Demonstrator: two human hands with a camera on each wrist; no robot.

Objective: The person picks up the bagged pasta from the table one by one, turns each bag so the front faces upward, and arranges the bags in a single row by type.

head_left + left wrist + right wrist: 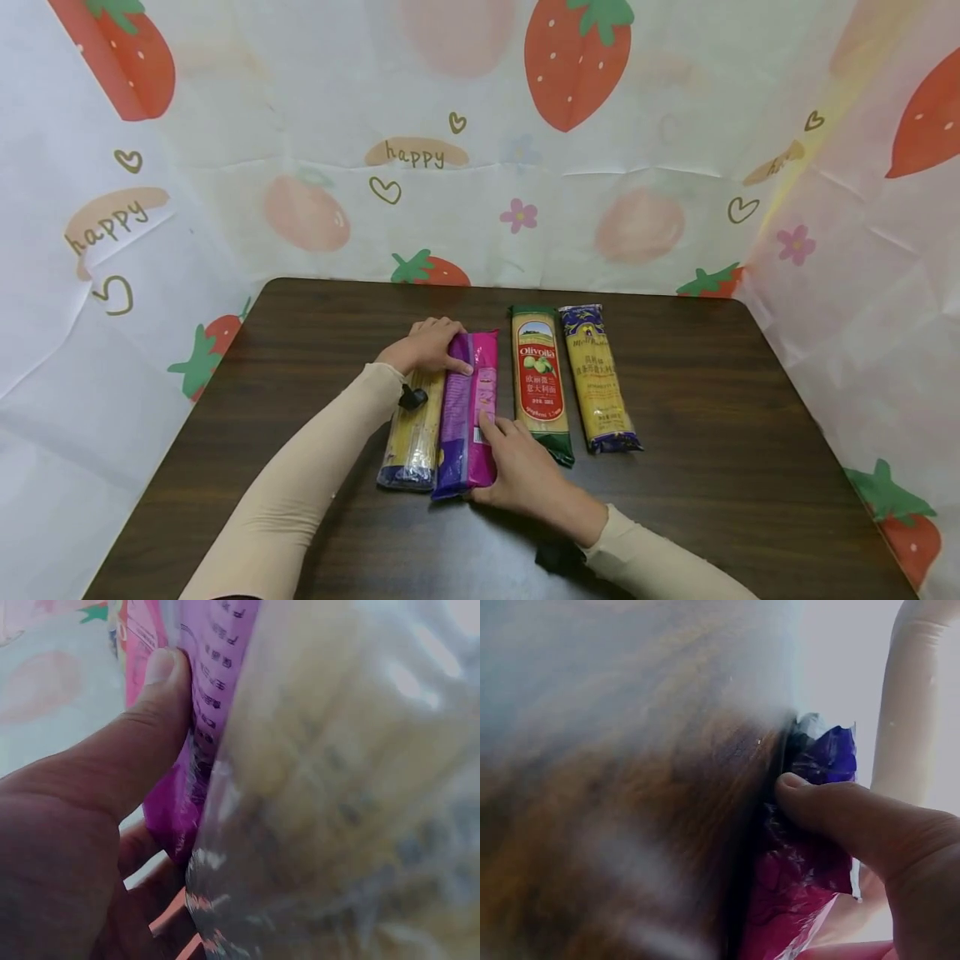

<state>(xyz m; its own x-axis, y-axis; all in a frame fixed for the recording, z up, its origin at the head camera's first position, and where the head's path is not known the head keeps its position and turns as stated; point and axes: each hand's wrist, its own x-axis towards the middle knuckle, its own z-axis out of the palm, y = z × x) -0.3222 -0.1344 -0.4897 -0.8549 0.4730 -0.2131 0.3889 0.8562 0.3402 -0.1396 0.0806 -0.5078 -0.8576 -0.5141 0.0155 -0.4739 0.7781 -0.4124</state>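
Observation:
A long pink and purple pasta packet (468, 417) lies on the table between my two hands. My left hand (429, 345) holds its far end, the thumb on the printed face, as the left wrist view also shows. At the near right corner, my right hand (528, 475) grips the packet, with the thumb (817, 802) against its crinkled near end. Directly left of it, almost touching, is a clear packet of spaghetti (414, 433) with a blue end. My left hand covers that packet's far end.
Right of the hands lie a green and red Olivoilà spaghetti packet (538, 375) and a yellow and blue pasta packet (600, 379), slightly slanted. All rest on a dark wooden table (697, 467). A strawberry-printed sheet (480, 217) stands behind and at both sides.

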